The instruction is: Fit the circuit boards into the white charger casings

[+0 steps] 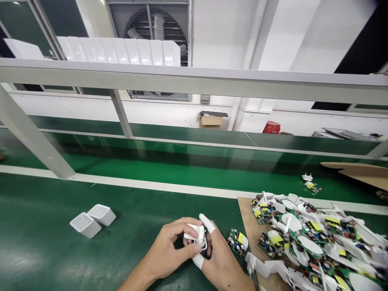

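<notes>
Low in the middle, both hands close around a small white plastic charger casing [200,235]; an opening in it faces me, but its inside is too small to make out. My left hand [169,246] grips it from the left between thumb and fingers. Round its other side, my right hand [222,256] holds it, with white finger covers on the thumb and a finger. Just right of that hand lies a circuit board [237,242] with a yellow-wrapped part. Two white box-shaped casings [85,225] stand side by side on the left.
A heap of circuit boards and white plastic pieces [309,244] covers a brown board [246,214] at right. Beyond the green bench [130,202] runs a green belt [182,171] carrying a loose board [313,186] and a white pinned piece [307,177]. A grey frame [194,83] crosses above.
</notes>
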Tool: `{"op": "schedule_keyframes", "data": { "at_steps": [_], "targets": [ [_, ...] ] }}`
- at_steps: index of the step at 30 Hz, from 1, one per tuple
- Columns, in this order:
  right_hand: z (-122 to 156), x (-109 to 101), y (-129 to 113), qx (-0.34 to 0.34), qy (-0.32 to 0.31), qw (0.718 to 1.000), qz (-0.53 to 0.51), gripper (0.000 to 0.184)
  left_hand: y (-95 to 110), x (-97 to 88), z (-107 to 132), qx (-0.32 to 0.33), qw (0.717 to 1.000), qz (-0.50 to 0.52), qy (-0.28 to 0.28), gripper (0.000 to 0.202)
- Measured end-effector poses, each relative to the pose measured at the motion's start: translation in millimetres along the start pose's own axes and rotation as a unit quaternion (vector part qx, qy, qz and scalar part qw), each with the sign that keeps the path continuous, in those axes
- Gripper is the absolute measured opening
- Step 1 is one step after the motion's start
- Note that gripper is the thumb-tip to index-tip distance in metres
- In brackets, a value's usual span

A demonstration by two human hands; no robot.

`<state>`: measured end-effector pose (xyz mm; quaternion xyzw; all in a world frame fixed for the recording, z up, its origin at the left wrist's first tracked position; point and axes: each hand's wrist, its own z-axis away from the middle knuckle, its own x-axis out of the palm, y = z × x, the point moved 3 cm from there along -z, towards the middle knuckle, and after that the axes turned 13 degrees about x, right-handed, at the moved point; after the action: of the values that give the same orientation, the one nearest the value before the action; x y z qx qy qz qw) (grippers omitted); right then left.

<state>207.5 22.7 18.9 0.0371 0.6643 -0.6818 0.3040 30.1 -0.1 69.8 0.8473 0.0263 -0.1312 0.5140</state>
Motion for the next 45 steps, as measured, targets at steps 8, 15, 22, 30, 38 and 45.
{"op": "schedule_keyframes", "data": {
  "at_steps": [8,15,22,30,38,45],
  "targets": [
    [3,-13,-8,0.036,-0.004,0.999,0.018,0.084,5,-8.6,-9,0.011,0.995,-0.058,-0.084,0.024],
    [7,-15,-9,0.024,-0.014,0.999,0.026,0.087,0,18.8,-5,0.076,0.982,-0.172,-0.02,0.017],
    [9,-21,-19,-0.047,0.002,0.998,0.051,0.088,-7,21.5,0,0.132,0.963,-0.236,-0.011,0.024],
    [16,-76,-45,-0.038,0.009,0.964,0.265,0.077,-11,7.9,-22,0.077,0.964,-0.247,-0.067,0.031],
    [11,-111,-35,0.007,0.032,0.913,0.406,0.034,-30,37.5,-103,0.066,0.97,-0.222,-0.068,0.03],
    [9,-102,-26,-0.054,0.04,0.918,0.39,0.042,-38,62.8,-120,0.073,0.97,-0.207,-0.106,0.039]
  ]
}}
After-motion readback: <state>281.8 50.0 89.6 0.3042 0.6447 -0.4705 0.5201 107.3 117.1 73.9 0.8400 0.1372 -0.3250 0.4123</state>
